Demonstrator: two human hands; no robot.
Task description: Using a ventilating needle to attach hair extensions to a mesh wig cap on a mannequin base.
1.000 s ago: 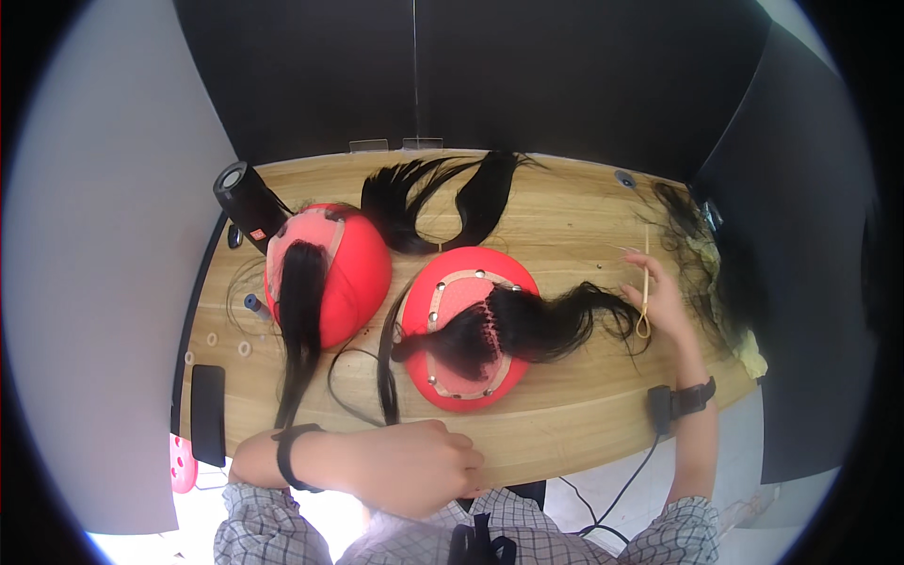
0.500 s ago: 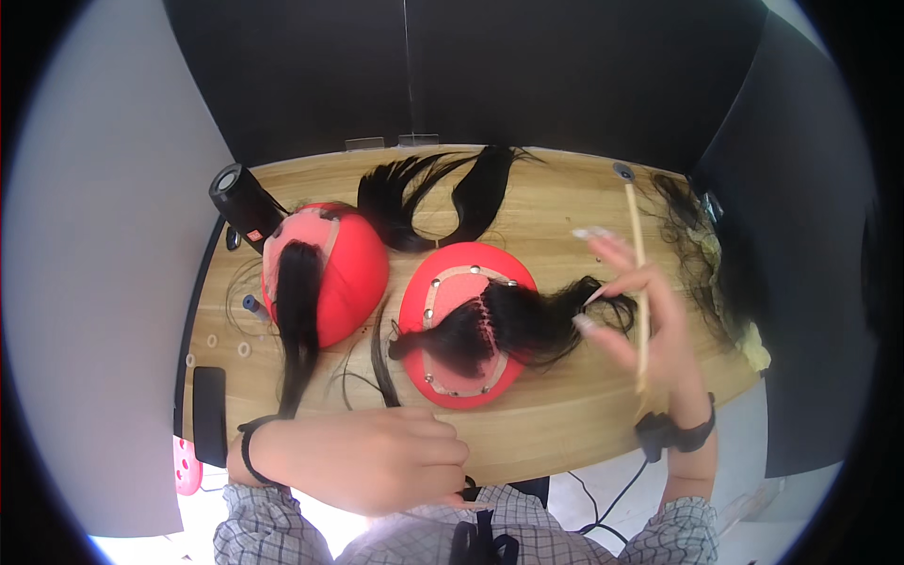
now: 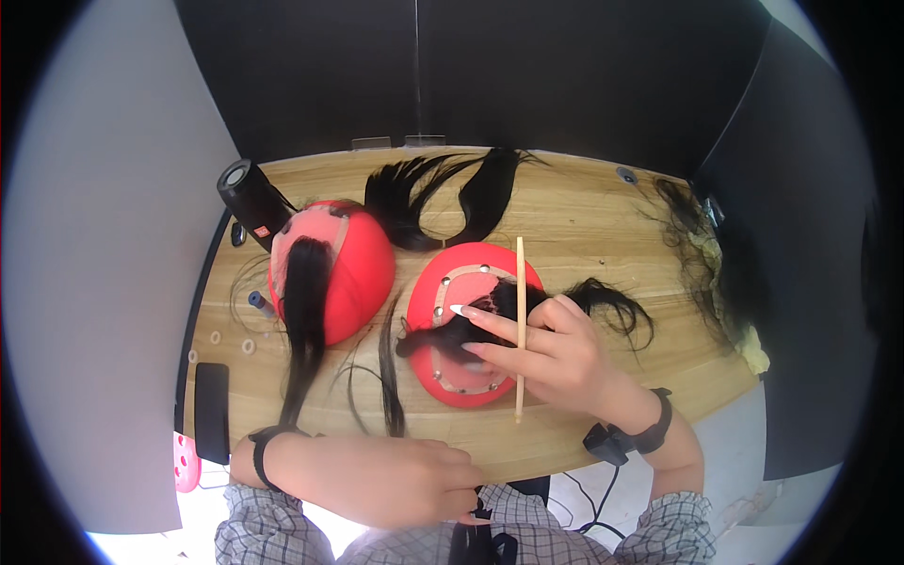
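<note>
At the near edge of the wood-grain table, left hand curled, contents impossible to tell, well apart from the right hand, parted fingers crossed by a pale stick, grip unclear. Beneath the right hand, dark hair on a red head form; beyond the left hand, a second red form, a black speaker. Beyond both hands, dark upright panels.
</note>
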